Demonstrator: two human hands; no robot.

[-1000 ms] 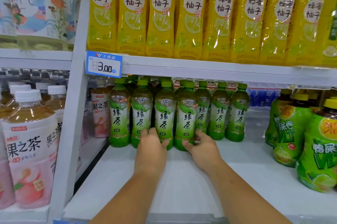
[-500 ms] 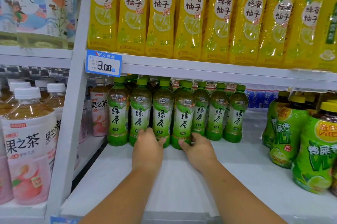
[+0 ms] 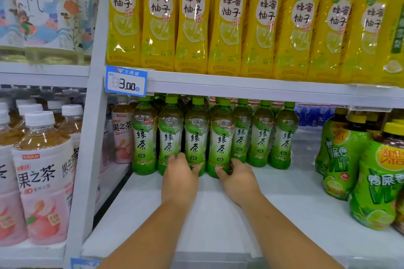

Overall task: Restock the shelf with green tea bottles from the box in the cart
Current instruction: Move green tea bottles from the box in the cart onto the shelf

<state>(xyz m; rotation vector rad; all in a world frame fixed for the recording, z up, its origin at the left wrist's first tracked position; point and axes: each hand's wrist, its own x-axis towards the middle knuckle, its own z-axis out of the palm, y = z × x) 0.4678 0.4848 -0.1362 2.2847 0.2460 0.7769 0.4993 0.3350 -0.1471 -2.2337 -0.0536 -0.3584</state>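
**Head view, the only view supplied.**

Location of task items: the green tea bottles (image 3: 261, 137) stand upright in a front row across the centre of the frame. They are set well back on the white shelf (image 3: 218, 214), with further caps visible behind them. Labels face outward, consistent with facing-up for display. The box and the cart are not in view.

Left hand (image 3: 179, 178): reaches in at centre frame, with fingertips against the lower bands of the second and third bottles from the left. Whether the fingers curl round either bottle cannot be told. The contact is low, which in my judgement suits sliding or squaring a bottle without toppling it.

Right hand (image 3: 237, 178): grips the foot of the fourth bottle (image 3: 220, 135), thumb across its front and fingers passing round its right side. That bottle stands slightly forward of its right-hand neighbours, and the grip appears intended to seat it in line.

Surroundings: yellow bottles (image 3: 192, 17) fill the tier above. A price tag (image 3: 126, 81) is clipped at the upper left of the bay. Peach tea bottles (image 3: 43, 181) occupy the adjoining bay at the left. Large green-wrapped bottles (image 3: 341, 159) stand at the right, well apart from the tea row.

Assessment: much bare shelf lies in front of and to the right of the row, so restocking is judged incomplete.
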